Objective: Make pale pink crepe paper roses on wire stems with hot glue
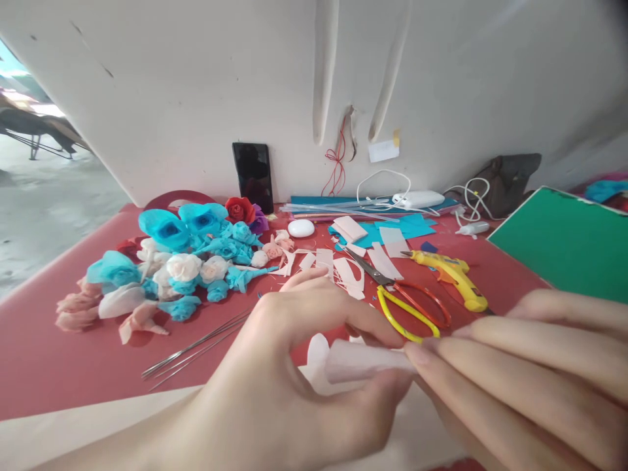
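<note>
A pale pinkish paper petal [346,361], curled lengthwise, is held between both hands low in the view. My left hand [294,366] pinches it between thumb and index finger near its right end. The fingers of my right hand [530,373] are pressed together at that same end, their tips meeting the paper. More pale paper [318,350] shows just behind the petal. Beyond my hands lie scissors [407,301] with one red and one yellow handle loop, blades pointing away to the left. To their right rests a yellow hot glue gun [454,275].
Blue, white and pink paper flowers [181,261] are heaped at the left, thin metal wires [196,347] before them. Paper scraps [350,271] lie mid-table. A phone [252,176] leans on the wall near a white case [301,227]. A green board [569,242] stands right.
</note>
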